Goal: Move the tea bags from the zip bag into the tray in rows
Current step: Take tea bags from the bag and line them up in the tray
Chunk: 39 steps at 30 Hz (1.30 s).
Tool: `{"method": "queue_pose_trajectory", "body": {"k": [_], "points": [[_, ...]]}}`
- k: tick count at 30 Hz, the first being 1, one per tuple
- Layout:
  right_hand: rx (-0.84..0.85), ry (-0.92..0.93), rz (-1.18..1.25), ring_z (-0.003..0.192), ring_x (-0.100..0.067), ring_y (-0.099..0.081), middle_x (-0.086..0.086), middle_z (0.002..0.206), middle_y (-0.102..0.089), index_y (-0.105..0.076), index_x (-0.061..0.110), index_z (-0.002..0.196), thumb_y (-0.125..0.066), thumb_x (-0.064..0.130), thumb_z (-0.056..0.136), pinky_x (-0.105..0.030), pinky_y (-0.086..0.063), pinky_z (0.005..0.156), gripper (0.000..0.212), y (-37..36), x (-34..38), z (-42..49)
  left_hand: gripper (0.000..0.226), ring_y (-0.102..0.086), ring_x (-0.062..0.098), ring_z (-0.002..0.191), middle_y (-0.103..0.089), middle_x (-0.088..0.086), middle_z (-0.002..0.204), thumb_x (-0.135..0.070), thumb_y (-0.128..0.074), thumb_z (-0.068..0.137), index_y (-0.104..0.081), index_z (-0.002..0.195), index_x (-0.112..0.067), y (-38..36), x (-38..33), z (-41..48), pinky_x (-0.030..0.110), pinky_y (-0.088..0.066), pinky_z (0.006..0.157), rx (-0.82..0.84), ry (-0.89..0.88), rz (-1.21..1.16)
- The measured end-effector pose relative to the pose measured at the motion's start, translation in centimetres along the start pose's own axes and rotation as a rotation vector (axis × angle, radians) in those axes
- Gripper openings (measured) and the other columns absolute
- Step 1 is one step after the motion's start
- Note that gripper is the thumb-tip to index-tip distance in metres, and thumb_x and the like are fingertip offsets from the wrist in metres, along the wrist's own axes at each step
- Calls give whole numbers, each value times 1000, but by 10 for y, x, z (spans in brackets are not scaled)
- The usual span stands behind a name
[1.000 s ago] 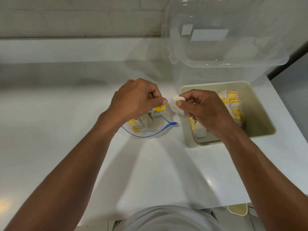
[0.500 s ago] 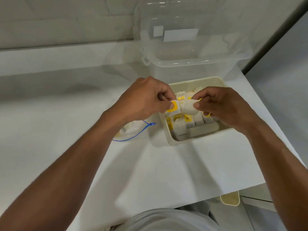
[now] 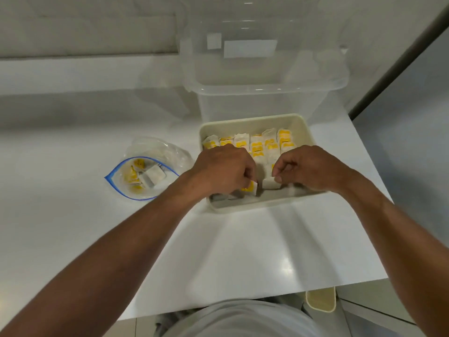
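Both your hands are over the near part of the tray (image 3: 267,205), close to each other but not touching. Your left hand (image 3: 223,170) has its fingers curled, and they pinch a tea bag with a yellow label (image 3: 249,187), which stands almost upright just above the tray floor. Your right hand (image 3: 308,166) is curled in the same way; its thumb and first fingers hold a white tea bag (image 3: 269,184) just beside the first one, with a narrow gap between the two bags.

Behind your hands, the rows of tea bags (image 3: 257,144) fill the far part of the tray, yellow labels facing up. The zip bag (image 3: 145,176) lies on the white table (image 3: 218,251) to the left of the tray, near your left forearm. Its blue-edged mouth is open, and some tea bags are inside. A clear plastic box (image 3: 262,93) stands just behind the tray.
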State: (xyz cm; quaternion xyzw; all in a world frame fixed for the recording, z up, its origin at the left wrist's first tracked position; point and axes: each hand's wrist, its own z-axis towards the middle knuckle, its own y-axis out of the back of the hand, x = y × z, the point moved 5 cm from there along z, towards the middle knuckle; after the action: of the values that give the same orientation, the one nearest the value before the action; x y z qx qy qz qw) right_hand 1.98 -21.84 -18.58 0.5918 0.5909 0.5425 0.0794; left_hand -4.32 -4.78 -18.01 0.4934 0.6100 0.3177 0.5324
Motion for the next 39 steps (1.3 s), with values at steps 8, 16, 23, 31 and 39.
{"method": "queue_pose_trajectory", "body": {"k": [8,16,23,31,39], "points": [[95,18,-139,79,-3,-62,15,74,-68,-73,33,78,-80,27,77,-21,-48,73,9,-13,-12,33,12,-63,10,91,-70,-18,88,-40,-77,74,-65,75,-41,-24,3,36,34,-54,77,101,103,-4],[-10,-11,-325,89,-16,-63,11,92,-67,-67,37,81,-71,34,84,-33,-54,78,6,-17,-14,53,10,-63,14,97,-69,-13,95,-37,-73,77,-64,79,-41,-35,12,56,36,-55,77,76,137,81],[13,11,-335,95,-17,-63,8,99,-69,-65,37,86,-69,34,87,-34,-53,82,5,-18,-12,55,13,-61,13,97,-68,-15,95,-38,-77,76,-67,85,-39,-36,13,59,31,-48,70,128,128,64],[15,5,-257,92,-17,-63,9,96,-68,-65,35,90,-74,34,84,-34,-53,82,11,-17,-15,54,15,-60,12,95,-64,-17,87,-35,-76,75,-62,80,-38,-37,11,62,28,-42,66,118,109,59],[30,-8,-233,88,-16,-62,9,88,-65,-61,36,86,-79,34,78,-36,-53,81,20,-23,-17,54,16,-60,11,96,-61,-17,85,-38,-76,76,-60,79,-38,-37,16,61,32,-51,74,106,108,56]]}}
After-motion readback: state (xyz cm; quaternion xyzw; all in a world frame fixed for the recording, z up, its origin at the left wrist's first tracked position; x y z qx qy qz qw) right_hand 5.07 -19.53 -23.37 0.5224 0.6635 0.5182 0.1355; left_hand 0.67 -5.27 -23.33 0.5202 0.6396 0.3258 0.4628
